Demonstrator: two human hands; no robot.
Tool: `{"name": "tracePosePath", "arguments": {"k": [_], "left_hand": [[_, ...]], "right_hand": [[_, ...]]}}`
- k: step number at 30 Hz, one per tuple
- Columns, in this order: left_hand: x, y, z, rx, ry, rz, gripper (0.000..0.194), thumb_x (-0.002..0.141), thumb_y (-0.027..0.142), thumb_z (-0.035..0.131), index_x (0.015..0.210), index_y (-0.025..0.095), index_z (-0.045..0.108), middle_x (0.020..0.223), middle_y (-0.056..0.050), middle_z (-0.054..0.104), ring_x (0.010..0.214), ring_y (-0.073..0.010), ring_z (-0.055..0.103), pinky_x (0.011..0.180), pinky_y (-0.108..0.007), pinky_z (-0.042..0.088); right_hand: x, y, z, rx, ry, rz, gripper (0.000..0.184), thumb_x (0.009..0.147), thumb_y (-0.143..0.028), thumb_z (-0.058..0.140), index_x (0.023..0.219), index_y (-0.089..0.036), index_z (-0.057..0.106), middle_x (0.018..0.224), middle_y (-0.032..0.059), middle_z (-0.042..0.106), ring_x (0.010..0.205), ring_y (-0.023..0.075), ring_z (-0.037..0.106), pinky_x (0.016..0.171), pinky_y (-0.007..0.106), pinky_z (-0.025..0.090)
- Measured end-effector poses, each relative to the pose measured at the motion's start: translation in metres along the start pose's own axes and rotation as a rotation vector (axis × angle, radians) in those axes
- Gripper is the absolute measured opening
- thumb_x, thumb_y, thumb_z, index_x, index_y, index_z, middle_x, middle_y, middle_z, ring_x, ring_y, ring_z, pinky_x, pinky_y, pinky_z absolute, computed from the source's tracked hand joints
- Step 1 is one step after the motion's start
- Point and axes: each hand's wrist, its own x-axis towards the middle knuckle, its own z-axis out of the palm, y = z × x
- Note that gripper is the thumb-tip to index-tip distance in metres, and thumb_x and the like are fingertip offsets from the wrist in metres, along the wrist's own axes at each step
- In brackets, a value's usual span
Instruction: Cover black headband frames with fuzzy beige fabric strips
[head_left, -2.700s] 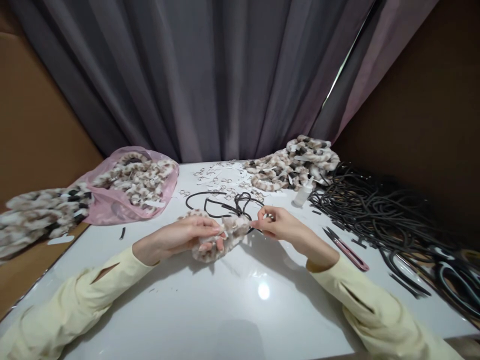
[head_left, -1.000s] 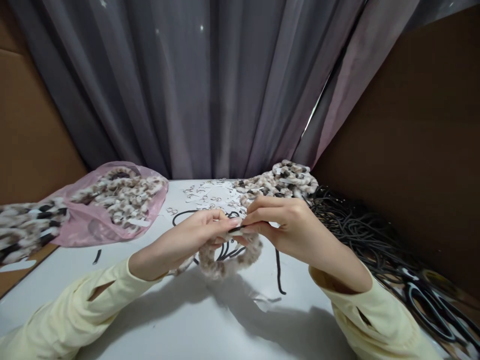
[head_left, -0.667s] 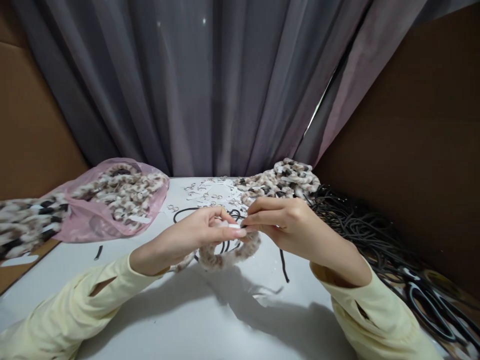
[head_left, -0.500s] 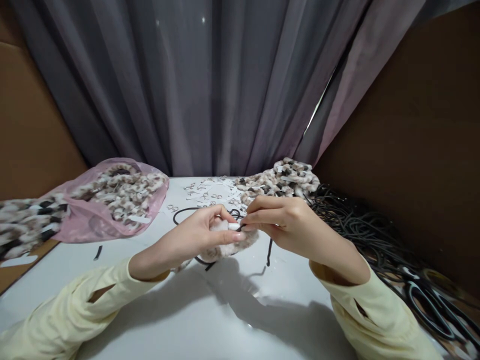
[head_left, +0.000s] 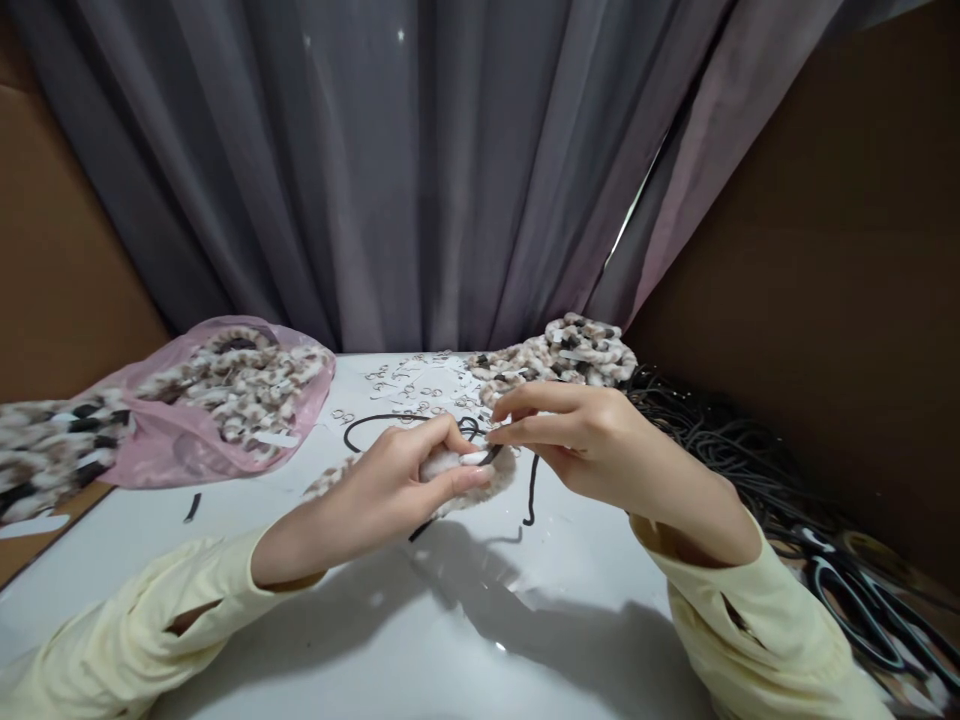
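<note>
Near the middle of the white table, my left hand [head_left: 409, 475] is closed on a fluffy white-and-brown plush tube [head_left: 480, 492], thumb and fingers pinching its end. A black cord [head_left: 491, 457] comes out at a white piece there. My right hand [head_left: 574, 435] bends over the same spot with its fingertips pinched at the cord. The fingertips partly hide the joint between cord and tube. A loose black cord end [head_left: 531, 490] hangs below my right fingers. Another spotted plush piece [head_left: 330, 478] lies behind my left wrist.
A pink plastic bag [head_left: 180, 440] of plush loops lies at left. Small metal rings and clasps [head_left: 420, 385] are scattered at the back. More plush loops [head_left: 585, 350] and a heap of black cords [head_left: 697, 420] lie right, near black-handled scissors [head_left: 855, 610].
The plush tube has been lifted off the table and drawn in from a ring shape into a bunch in my left hand. My right hand has moved left onto the cord at its end.
</note>
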Motion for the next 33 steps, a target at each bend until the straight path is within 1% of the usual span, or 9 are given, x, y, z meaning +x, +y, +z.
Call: {"name": "tracePosePath", "arguments": {"k": [6,11,15,18,22,24,28,31,33], "left_hand": [[-0.004,-0.007,0.003,0.081,0.021,0.154,0.026,0.085,0.043,0.050,0.076,0.019,0.050,0.061,0.005,0.051,0.046,-0.0070,0.035,0.046,-0.020,0.025],[-0.004,-0.005,0.002,0.127,0.034,0.193,0.019,0.088,0.037,0.047,0.079,0.020,0.048,0.059,0.006,0.049,0.045,-0.0071,0.036,0.048,-0.020,0.028],[-0.006,-0.006,0.002,0.135,0.093,0.206,0.012,0.087,0.033,0.050,0.088,0.022,0.046,0.061,0.005,0.052,0.049,-0.0098,0.046,0.051,-0.021,0.032],[-0.008,-0.007,0.005,0.125,0.099,0.243,0.014,0.086,0.030,0.051,0.095,0.022,0.044,0.074,0.001,0.057,0.059,-0.0123,0.055,0.055,-0.021,0.037],[-0.009,-0.009,0.007,0.126,0.034,0.335,0.018,0.089,0.026,0.045,0.105,0.023,0.037,0.089,-0.003,0.059,0.070,-0.0125,0.060,0.061,-0.021,0.042],[-0.008,-0.010,0.007,0.168,0.018,0.376,0.020,0.091,0.026,0.043,0.108,0.024,0.034,0.089,-0.002,0.058,0.069,-0.0113,0.060,0.063,-0.020,0.043],[-0.007,-0.009,0.007,0.218,0.024,0.410,0.016,0.091,0.025,0.041,0.105,0.023,0.033,0.089,-0.002,0.057,0.065,-0.0095,0.058,0.060,-0.019,0.041],[-0.007,-0.008,0.006,0.233,0.035,0.409,0.014,0.091,0.025,0.042,0.100,0.023,0.033,0.087,-0.001,0.057,0.060,-0.0087,0.056,0.054,-0.018,0.038],[-0.007,-0.008,0.006,0.240,0.033,0.405,0.013,0.091,0.025,0.042,0.099,0.023,0.033,0.085,-0.001,0.057,0.058,-0.0083,0.055,0.052,-0.018,0.036]], "right_hand": [[0.005,0.001,-0.001,-0.043,0.044,-0.074,0.034,0.083,0.000,0.042,0.083,-0.018,0.071,0.087,0.0081,0.067,0.080,0.0182,0.053,0.070,0.035,0.045],[0.006,-0.004,-0.003,-0.037,0.126,-0.096,0.034,0.086,-0.002,0.040,0.088,-0.019,0.070,0.079,0.0064,0.068,0.071,0.0166,0.049,0.064,0.032,0.044],[0.005,-0.007,0.001,-0.059,0.151,-0.047,0.027,0.088,-0.008,0.042,0.090,-0.018,0.067,0.077,0.0064,0.067,0.071,0.0162,0.054,0.063,0.030,0.047],[0.005,-0.008,0.007,-0.052,0.174,-0.035,0.025,0.088,-0.008,0.042,0.084,-0.018,0.065,0.084,0.0070,0.068,0.077,0.0159,0.060,0.067,0.028,0.049],[0.006,-0.007,0.014,0.042,0.234,-0.009,0.024,0.086,-0.005,0.044,0.076,-0.016,0.063,0.108,0.0104,0.063,0.081,0.0137,0.063,0.069,0.025,0.051],[0.008,-0.005,0.014,0.113,0.211,0.053,0.021,0.083,-0.002,0.046,0.076,-0.015,0.062,0.107,0.0100,0.062,0.081,0.0128,0.062,0.069,0.024,0.051],[0.010,-0.001,0.010,0.321,0.088,0.278,0.012,0.076,-0.003,0.055,0.077,-0.015,0.058,0.090,0.0067,0.062,0.077,0.0136,0.061,0.062,0.023,0.051],[0.010,0.000,0.007,0.410,0.100,0.400,0.010,0.076,-0.009,0.059,0.069,-0.015,0.055,0.090,0.0071,0.059,0.076,0.0140,0.061,0.059,0.023,0.051],[0.010,-0.001,0.004,0.417,0.087,0.416,0.012,0.078,-0.012,0.059,0.066,-0.015,0.058,0.091,0.0075,0.060,0.080,0.0152,0.061,0.063,0.025,0.052]]}}
